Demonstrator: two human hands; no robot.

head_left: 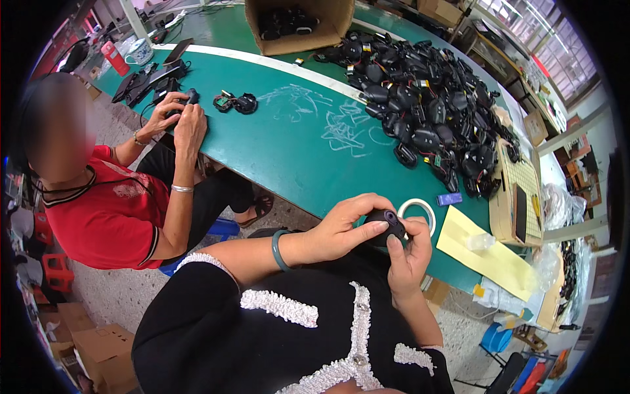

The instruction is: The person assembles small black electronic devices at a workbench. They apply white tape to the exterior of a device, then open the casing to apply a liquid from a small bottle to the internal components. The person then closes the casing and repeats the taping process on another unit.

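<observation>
Both my hands hold one small black rounded device with a purple spot on its top, just in front of the green table's edge. My left hand wraps it from the left, thumb along its side. From below, my right hand grips it with the thumb pressed on its face. A roll of clear tape lies on the table right behind my fingers. A big heap of similar black devices with wires covers the table's far right.
A person in a red shirt sits at left, both hands on a black part. A cardboard box of black parts stands at the back. A yellow sheet, a small blue piece and a woven tray lie right.
</observation>
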